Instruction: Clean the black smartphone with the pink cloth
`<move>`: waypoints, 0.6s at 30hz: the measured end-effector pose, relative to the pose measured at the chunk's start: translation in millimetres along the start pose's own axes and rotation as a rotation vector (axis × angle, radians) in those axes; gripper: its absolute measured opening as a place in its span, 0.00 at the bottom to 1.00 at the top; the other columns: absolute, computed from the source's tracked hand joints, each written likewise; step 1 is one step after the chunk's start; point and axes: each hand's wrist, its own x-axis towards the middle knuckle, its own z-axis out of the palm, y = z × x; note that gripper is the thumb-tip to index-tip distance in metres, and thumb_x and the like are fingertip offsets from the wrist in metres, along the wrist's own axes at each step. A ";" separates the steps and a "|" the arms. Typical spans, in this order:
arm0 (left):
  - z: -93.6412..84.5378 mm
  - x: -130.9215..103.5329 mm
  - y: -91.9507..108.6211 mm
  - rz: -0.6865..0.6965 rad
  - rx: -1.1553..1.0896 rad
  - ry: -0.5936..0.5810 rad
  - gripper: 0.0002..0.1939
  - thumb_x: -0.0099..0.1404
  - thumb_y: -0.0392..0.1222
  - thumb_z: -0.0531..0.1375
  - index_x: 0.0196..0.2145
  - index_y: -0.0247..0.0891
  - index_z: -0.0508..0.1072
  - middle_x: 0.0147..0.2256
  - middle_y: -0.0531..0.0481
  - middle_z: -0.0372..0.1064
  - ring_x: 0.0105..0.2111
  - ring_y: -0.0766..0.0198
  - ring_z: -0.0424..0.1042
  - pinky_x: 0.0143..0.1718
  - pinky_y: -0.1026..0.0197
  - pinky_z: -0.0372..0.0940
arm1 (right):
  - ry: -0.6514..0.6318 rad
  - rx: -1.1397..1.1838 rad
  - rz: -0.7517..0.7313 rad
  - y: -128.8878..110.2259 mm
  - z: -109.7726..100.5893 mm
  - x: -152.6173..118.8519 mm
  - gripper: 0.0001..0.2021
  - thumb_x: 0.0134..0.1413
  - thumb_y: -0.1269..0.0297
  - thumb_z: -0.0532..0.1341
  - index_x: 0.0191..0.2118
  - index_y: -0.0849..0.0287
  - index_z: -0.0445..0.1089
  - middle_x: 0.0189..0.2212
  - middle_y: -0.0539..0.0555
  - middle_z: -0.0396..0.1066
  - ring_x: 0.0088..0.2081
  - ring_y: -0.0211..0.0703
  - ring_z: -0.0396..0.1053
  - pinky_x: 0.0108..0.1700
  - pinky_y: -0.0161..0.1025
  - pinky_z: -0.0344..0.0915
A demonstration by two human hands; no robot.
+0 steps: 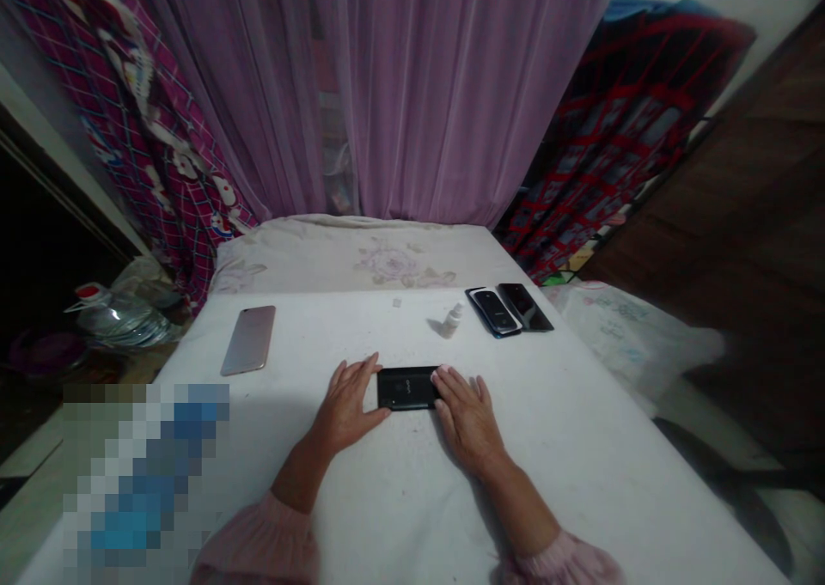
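A black phone [407, 388] lies back up on the white table cover, its long side running left to right. At its left end, my left hand [348, 403] touches the edge with thumb and fingers spread apart. The fingertips of my right hand [469, 413] rest on the phone's right end, over what looks like a small pale cloth or pad [441, 370], mostly hidden beneath them. Behind the phone stands a small clear bottle [453, 320].
Left, a rose-gold phone [248, 340] lies face down. Several dark phones, one in front [495, 311] and one beside it [525, 307], lie at the back right. A small white piece [397, 302] is near the fold. Purple curtains [438, 87] hang behind the table [361, 516].
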 end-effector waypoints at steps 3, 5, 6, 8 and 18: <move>0.7 0.0 0.4 -0.003 0.007 0.007 0.46 0.59 0.43 0.62 0.68 0.44 0.41 0.57 0.44 0.66 0.60 0.52 0.60 0.65 0.39 0.43 | -0.032 0.053 -0.009 -23.5 3.4 13.8 0.21 0.65 0.66 0.49 0.61 0.57 0.63 0.61 0.61 0.62 0.64 0.53 0.57 0.64 0.65 0.45; 1.1 -0.1 0.6 -0.001 0.014 0.010 0.46 0.59 0.42 0.62 0.68 0.43 0.41 0.57 0.43 0.66 0.60 0.52 0.60 0.65 0.40 0.43 | -0.065 0.130 -0.069 -43.6 4.5 20.3 0.21 0.65 0.65 0.50 0.61 0.57 0.63 0.61 0.59 0.63 0.64 0.52 0.57 0.65 0.64 0.43; 1.2 -0.2 0.7 0.001 0.016 0.009 0.46 0.60 0.42 0.62 0.68 0.43 0.40 0.57 0.43 0.66 0.60 0.52 0.60 0.65 0.40 0.44 | -0.087 0.167 -0.095 -52.2 4.5 21.8 0.21 0.65 0.64 0.50 0.61 0.57 0.64 0.60 0.58 0.63 0.64 0.52 0.56 0.65 0.63 0.43; 1.2 -0.5 0.8 0.004 0.022 0.009 0.46 0.59 0.41 0.61 0.68 0.42 0.40 0.57 0.43 0.66 0.60 0.53 0.60 0.65 0.41 0.44 | -0.116 0.226 -0.137 -63.0 3.5 20.7 0.21 0.65 0.63 0.51 0.61 0.57 0.64 0.60 0.57 0.64 0.64 0.52 0.56 0.66 0.63 0.41; 1.7 0.1 0.5 -0.004 0.006 0.013 0.46 0.59 0.42 0.62 0.68 0.44 0.40 0.57 0.45 0.66 0.60 0.52 0.60 0.65 0.40 0.43 | -0.007 0.010 0.001 -1.3 1.0 -8.3 0.21 0.65 0.66 0.48 0.62 0.56 0.62 0.61 0.60 0.62 0.63 0.52 0.57 0.63 0.64 0.47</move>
